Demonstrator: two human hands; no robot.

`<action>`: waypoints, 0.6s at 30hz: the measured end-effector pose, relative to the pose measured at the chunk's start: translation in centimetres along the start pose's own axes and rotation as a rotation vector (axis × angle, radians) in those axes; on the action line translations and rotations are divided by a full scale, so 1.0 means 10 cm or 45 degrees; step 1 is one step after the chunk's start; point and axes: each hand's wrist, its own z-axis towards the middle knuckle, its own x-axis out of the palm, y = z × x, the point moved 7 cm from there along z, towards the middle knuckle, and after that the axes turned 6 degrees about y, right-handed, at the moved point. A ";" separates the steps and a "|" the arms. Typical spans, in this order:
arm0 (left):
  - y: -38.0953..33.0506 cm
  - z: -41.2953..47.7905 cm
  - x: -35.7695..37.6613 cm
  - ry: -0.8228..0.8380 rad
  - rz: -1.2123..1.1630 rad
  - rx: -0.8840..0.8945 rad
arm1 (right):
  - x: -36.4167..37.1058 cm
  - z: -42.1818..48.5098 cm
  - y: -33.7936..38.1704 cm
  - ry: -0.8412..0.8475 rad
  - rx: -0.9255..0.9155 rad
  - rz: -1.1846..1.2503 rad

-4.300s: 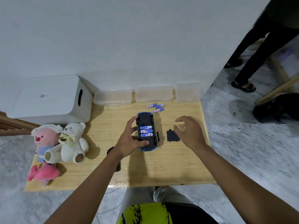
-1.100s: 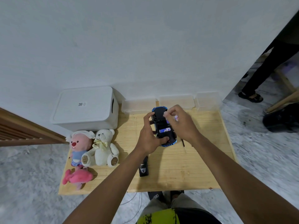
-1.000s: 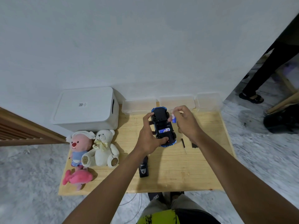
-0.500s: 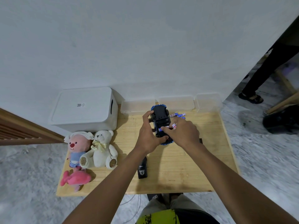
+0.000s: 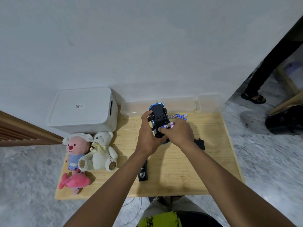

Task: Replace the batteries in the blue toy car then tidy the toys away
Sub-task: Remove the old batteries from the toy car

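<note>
Blue car (image 5: 158, 119) is belly-up at the far middle of the table (image 5: 180, 181); can't tell if it's resting or lifted. Left hand (image 5: 148, 136) is wrapped round its side. Right hand (image 5: 178, 133) pinches a battery (image 5: 170, 125) at the open bay.

Risks as I see them:
- Loose batteries (image 5: 179, 115) lie just beside the car, unsorted. Old and new look alike, so they're easy to mix up.
- Polarity: the bay is half hidden by fingers, so a cell could go in backwards.
- The pinch is fingertip only. If it slips, the cell rolls, maybe off the edge.
- Black cover (image 5: 200, 143) sits right by the right forearm, so one sweep knocks it off.
- The screw isn't visible anywhere, so it could get lost.

Plush toys (image 5: 91, 151) at the left are well apart and not at risk.
</note>
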 end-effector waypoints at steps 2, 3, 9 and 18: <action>-0.01 0.01 0.00 0.004 0.003 0.003 | 0.03 0.05 -0.04 0.050 0.038 0.086; -0.01 0.02 -0.01 0.010 0.001 -0.002 | 0.04 0.07 -0.05 0.068 0.040 0.116; -0.01 0.04 -0.08 0.004 -0.056 -0.040 | -0.04 0.09 -0.03 0.032 -0.064 0.274; -0.01 0.08 -0.03 0.040 -0.102 -0.092 | -0.11 0.08 0.06 0.039 -0.228 0.307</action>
